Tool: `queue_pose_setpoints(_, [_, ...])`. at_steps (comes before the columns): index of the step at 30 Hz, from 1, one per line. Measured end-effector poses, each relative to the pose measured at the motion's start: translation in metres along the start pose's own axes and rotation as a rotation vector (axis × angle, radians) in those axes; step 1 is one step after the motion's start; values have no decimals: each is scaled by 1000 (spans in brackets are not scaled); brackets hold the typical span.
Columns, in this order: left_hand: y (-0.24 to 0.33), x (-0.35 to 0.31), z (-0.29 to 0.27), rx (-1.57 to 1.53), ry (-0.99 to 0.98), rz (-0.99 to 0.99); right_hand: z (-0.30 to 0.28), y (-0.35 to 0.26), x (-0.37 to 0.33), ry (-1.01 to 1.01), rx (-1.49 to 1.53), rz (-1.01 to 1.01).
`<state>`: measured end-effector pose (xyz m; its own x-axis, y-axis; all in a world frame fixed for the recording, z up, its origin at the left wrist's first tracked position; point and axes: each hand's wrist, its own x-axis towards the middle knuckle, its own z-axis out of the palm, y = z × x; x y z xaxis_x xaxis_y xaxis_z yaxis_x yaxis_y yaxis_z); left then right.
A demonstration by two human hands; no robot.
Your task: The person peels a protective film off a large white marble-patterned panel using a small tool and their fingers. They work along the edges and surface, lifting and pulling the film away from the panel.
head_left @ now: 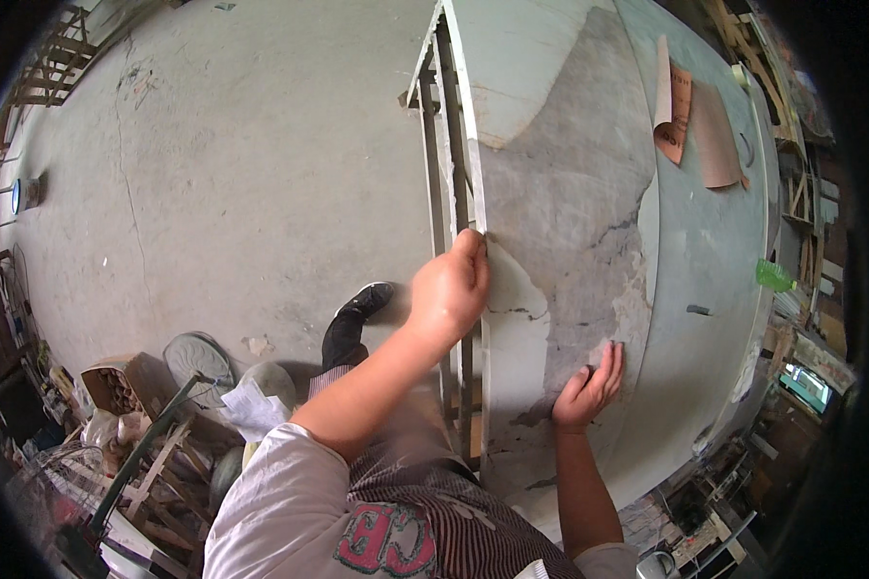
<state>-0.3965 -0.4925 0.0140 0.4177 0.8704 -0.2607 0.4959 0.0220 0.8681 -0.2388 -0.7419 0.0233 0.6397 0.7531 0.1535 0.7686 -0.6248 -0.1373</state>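
Note:
A broad pale slab [521,68] with a grey patch and dark cracks lies beside me on the right. Along its left side runs a white edge [464,106], with dark metal bars below it. My left hand [451,289] is closed at this edge, thumb and fingers pinched together; whatever lies between them is hidden. Lower down and to the right, my right hand [592,386] rests on the cracked surface with its fingers stretched out and thumb apart, holding nothing. Two curled brown sheets that look like sandpaper [717,140] lie at the slab's far right.
Concrete floor [232,183] spreads to the left. A green plastic bottle [774,276] and a small dark piece [699,310] lie toward the slab's right side. At lower left are a cardboard box [124,384], wooden scraps [169,463] and a green metal bar [140,458].

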Motion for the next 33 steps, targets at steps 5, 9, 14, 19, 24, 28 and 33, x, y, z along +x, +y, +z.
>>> queue_pose_setpoints(5, [0, 0, 0, -8, -24, -26, 1, 0, 0, -1, 1, 6])
queue_pose_setpoints(9, [0, -1, -1, -33, -27, -26, 2, 1, -1, -3, -6, 15])
queue_pose_setpoints(14, [-1, -8, -1, -44, -145, -121, 2, 1, -1, 5, 16, 9])
queue_pose_setpoints(19, [-4, -11, 2, -46, -94, -72, 0, 1, 0, -18, -12, 5])
queue_pose_setpoints(24, [-9, -33, 6, -28, -178, -73, -2, -3, 1, -17, -7, 12])
queue_pose_setpoints(28, [-12, -53, 10, -25, -123, 5, -3, -6, 0, -34, 3, 64])
queue_pose_setpoints(33, [-14, -56, 15, 14, -116, 0, -4, -6, 0, -43, 6, 68])
